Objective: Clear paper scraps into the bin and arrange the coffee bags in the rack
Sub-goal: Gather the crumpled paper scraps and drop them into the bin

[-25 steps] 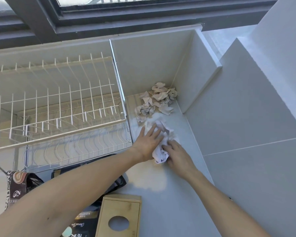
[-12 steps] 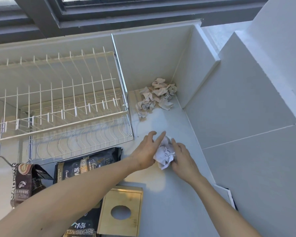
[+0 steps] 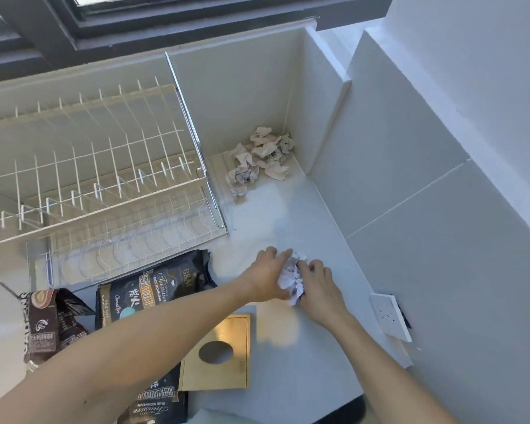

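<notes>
A bunch of crumpled white paper scraps (image 3: 291, 278) is pressed between my left hand (image 3: 265, 275) and my right hand (image 3: 317, 281), just above the white counter. More crumpled scraps (image 3: 259, 159) lie in the far corner. A wooden bin (image 3: 227, 347) with a round hole in its lid stands near and left of my hands. A black coffee bag (image 3: 153, 289) lies in front of the white wire rack (image 3: 98, 185). A brown coffee bag (image 3: 48, 322) lies at the left. Another black bag (image 3: 158, 402) shows under my left forearm.
White tiled walls close in the counter (image 3: 282, 215) at the back and right. A white wall socket (image 3: 390, 316) sits on the right wall close to my right forearm. A dark window frame (image 3: 166, 22) runs along the top.
Both hands have drawn the gathered scraps back from near the corner pile toward me and the bin. The view shifted, so the coffee bags and bin show more fully.
</notes>
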